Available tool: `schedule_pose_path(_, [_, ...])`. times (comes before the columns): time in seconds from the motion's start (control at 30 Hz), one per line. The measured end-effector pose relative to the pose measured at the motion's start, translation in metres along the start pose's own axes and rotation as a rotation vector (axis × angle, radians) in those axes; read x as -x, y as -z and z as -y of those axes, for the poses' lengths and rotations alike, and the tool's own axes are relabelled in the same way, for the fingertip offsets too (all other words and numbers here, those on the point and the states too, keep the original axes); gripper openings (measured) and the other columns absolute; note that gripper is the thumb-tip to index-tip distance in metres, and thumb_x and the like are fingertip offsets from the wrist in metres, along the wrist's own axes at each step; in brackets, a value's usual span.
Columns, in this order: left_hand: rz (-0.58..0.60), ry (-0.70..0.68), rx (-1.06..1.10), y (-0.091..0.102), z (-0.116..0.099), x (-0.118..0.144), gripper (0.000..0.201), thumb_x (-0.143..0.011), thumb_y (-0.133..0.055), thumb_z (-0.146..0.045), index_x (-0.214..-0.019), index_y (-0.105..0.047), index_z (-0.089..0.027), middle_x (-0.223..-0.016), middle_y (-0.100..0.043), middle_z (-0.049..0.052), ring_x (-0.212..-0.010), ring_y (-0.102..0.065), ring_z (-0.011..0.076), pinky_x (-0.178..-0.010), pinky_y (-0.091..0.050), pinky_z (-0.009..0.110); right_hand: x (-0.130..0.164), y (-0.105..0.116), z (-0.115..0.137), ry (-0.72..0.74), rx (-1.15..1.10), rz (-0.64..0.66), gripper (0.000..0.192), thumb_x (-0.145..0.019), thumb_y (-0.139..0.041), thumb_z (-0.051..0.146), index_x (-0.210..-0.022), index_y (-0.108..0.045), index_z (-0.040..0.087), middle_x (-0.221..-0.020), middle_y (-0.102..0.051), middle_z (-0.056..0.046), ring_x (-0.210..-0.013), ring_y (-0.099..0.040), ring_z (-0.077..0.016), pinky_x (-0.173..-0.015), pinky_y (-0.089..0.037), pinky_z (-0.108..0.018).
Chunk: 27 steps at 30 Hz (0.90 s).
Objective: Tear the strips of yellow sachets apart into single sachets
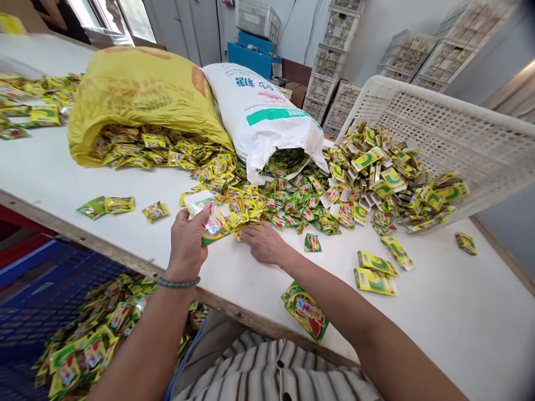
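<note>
My left hand [186, 245] grips a small printed carton [211, 220], its white end flap standing up, thumb across the front. At the near edge of the pile, my right hand [264, 243] has its fingers bent down onto yellow candy sachets [244, 203]; its fingertips are partly hidden. Green candy sachets [298, 200] lie just right of these, spilling from a white woven sack [271, 111]. A yellow bag [142, 83] lies on its side with yellow sachets at its mouth. One flat "TURNS"-like lettered carton [305, 312] rests beneath my right forearm.
At the right, a tipped white plastic basket [443, 122] spills yellow-green cartons [388, 178] onto the white table [451, 312]. Several loose cartons [376, 281] lie nearer me. A blue crate [37, 295] filled with packed cartons [94, 351] stands below the table's left edge. Stacked crates [330, 67] line the wall.
</note>
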<state>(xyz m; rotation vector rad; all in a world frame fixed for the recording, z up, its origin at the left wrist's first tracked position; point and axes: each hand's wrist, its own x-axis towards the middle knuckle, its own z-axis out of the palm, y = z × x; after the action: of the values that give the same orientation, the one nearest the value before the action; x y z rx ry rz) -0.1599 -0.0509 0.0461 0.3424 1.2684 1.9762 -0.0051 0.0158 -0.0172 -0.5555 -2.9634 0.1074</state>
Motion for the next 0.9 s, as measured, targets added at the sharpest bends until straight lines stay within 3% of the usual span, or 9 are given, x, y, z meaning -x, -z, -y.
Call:
schedule_pose_path(0.1, [0.038, 0.052, -0.003, 0.001, -0.001, 0.002, 0.035, -0.058, -0.078, -0.02, -0.087, -0.058, -0.02, -0.094, -0.068, 0.004, -0.08, -0.067, 0.0215, -0.06, -0.057, 0.029, 0.008, 0.0, 0.001, 0.013, 0.033, 0.015, 0.028, -0.085, -0.046, 0.011, -0.108, -0.062, 0.013, -0.099, -0.069, -0.012, -0.096, -0.058, -0.0235, -0.093, -0.037, -0.042])
schedule_pose_path(0.2, [0.112, 0.118, -0.018, -0.005, 0.007, 0.005, 0.044, -0.054, -0.079, -0.02, -0.092, -0.058, -0.019, -0.094, -0.068, 0.004, -0.073, -0.067, 0.0188, -0.058, -0.055, 0.027, 0.034, 0.003, 0.0, -0.139, -0.053, -0.073, 0.027, -0.084, -0.047, 0.011, -0.104, -0.064, 0.014, -0.093, -0.07, -0.011, -0.092, -0.059, -0.0222, -0.086, -0.042, -0.037])
schedule_pose_path(0.33, [0.318, 0.297, -0.189, -0.025, 0.027, 0.012, 0.059, -0.051, -0.084, -0.026, -0.1, -0.052, -0.018, -0.079, -0.069, 0.003, -0.057, -0.063, 0.0172, -0.051, -0.052, 0.027, 0.089, 0.008, -0.012, -0.491, -0.255, -0.466, 0.037, -0.082, -0.045, 0.01, -0.109, -0.066, 0.022, -0.106, -0.068, -0.007, -0.102, -0.06, -0.02, -0.091, -0.047, -0.035])
schedule_pose_path(0.43, [0.564, 0.393, -0.36, -0.048, 0.046, 0.02, 0.056, -0.054, -0.084, -0.034, -0.098, -0.054, -0.017, -0.073, -0.068, 0.003, -0.057, -0.064, 0.0185, -0.05, -0.049, 0.027, 0.137, 0.01, -0.028, -0.714, -0.251, -0.696, 0.038, -0.082, -0.045, 0.011, -0.105, -0.071, 0.026, -0.114, -0.064, -0.007, -0.109, -0.058, -0.022, -0.095, -0.048, -0.04])
schedule_pose_path(0.53, [0.819, 0.398, -0.476, -0.073, 0.064, 0.031, 0.051, -0.055, -0.084, -0.042, -0.092, -0.059, -0.016, -0.072, -0.068, 0.003, -0.06, -0.064, 0.0202, -0.049, -0.046, 0.025, 0.179, 0.006, -0.042, -0.835, -0.193, -0.627, 0.043, -0.077, -0.044, 0.005, -0.099, -0.075, 0.025, -0.12, -0.063, -0.009, -0.112, -0.058, -0.024, -0.096, -0.05, -0.043])
schedule_pose_path(0.6, [0.894, 0.379, -0.538, -0.088, 0.077, 0.037, 0.05, -0.056, -0.083, -0.044, -0.09, -0.061, -0.016, -0.067, -0.067, 0.003, -0.055, -0.062, 0.0187, -0.045, -0.041, 0.023, 0.198, 0.003, -0.047, -0.887, -0.233, -0.516, 0.05, -0.072, -0.041, 0.0, -0.099, -0.076, 0.024, -0.123, -0.062, -0.008, -0.112, -0.06, -0.0233, -0.098, -0.05, -0.043])
schedule_pose_path(0.77, [0.826, 0.334, -0.644, -0.097, 0.11, 0.044, 0.055, -0.057, -0.081, -0.048, -0.096, -0.057, -0.018, -0.06, -0.063, -0.001, -0.046, -0.055, 0.015, -0.041, -0.033, 0.021, 0.212, 0.008, -0.053, -1.002, -0.449, -0.342, 0.049, -0.07, -0.042, 0.001, -0.095, -0.077, 0.025, -0.129, -0.063, -0.002, -0.119, -0.059, -0.0222, -0.105, -0.046, -0.041])
schedule_pose_path(0.9, [0.868, 0.373, -0.663, -0.089, 0.121, 0.041, 0.055, -0.056, -0.083, -0.048, -0.095, -0.06, -0.018, -0.058, -0.062, -0.001, -0.045, -0.054, 0.0147, -0.041, -0.033, 0.021, 0.214, 0.021, -0.06, -0.999, -0.532, -0.307, 0.049, -0.075, -0.047, 0.007, -0.112, -0.071, 0.027, -0.134, -0.059, -0.001, -0.124, -0.055, -0.0216, -0.106, -0.043, -0.04])
